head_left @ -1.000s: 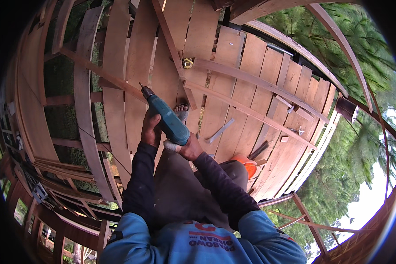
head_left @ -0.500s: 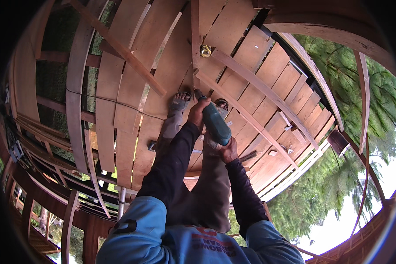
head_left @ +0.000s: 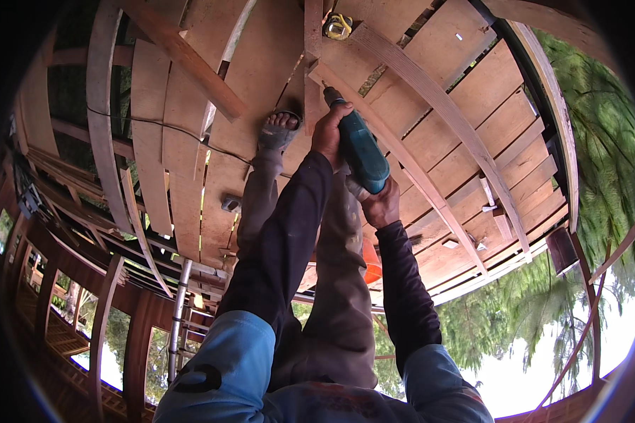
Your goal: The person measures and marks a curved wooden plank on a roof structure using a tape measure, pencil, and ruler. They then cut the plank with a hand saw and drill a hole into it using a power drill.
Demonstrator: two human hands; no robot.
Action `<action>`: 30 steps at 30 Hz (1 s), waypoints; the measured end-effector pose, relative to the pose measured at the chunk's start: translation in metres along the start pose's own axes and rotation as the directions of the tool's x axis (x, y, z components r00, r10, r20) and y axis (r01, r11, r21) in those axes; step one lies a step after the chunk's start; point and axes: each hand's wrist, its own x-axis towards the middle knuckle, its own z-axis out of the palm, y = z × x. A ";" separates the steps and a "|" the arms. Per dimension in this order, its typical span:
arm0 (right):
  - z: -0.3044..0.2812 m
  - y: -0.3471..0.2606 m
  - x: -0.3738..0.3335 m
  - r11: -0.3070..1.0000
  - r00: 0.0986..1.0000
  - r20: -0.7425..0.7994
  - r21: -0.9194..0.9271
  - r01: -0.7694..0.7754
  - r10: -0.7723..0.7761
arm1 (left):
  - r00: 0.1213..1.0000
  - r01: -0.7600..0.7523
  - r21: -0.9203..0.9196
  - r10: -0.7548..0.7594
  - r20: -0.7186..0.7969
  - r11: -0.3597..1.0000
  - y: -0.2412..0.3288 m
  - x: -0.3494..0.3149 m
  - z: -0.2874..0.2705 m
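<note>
Wide wooden planks, with gaps between them, make the floor (head_left: 267, 60), and green branches (head_left: 593, 127) fill the view beyond its right edge. Over this floor, in front of the standing person, both hands are holding a teal drill (head_left: 363, 151). Left hand (head_left: 328, 135) has its fingers wrapped around the front part, close behind the chuck; right hand (head_left: 382, 206) grips at the rear end (its fingers are partly hidden under the housing). So the drill lies between them, its long axis slanting from the right hand forward and a little to the left, with the bit (head_left: 324, 83) pointing away from the body. Left hand is the nearer one to this tip. In the view, the bit comes just beside the far end of a narrow wooden strip (head_left: 426, 185), but I cannot tell if they touch. Farther forward, a yellow tape measure (head_left: 338, 27) lies near another strip (head_left: 313, 32), while a hammer (head_left: 487, 192) rests toward the floor's right corner.
</note>
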 end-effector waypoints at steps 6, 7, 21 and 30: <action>-0.023 -0.003 0.025 0.999 0.990 0.130 -0.024 -0.044 0.047 | 0.997 -0.022 0.023 0.024 -0.072 0.999 -0.009 0.022 -0.006; -0.027 -0.006 0.022 0.998 0.984 0.170 0.014 -0.062 0.059 | 0.997 -0.033 0.042 0.036 -0.071 0.999 -0.010 0.015 -0.004; -0.032 -0.054 -0.104 0.980 0.883 0.455 0.095 -0.177 0.115 | 0.992 -0.064 -0.148 0.047 -0.116 0.987 0.028 -0.124 -0.032; 0.016 -0.085 -0.165 0.976 0.901 0.428 -0.155 0.152 -0.073 | 0.989 0.136 0.057 -0.139 0.044 0.989 0.071 -0.190 -0.050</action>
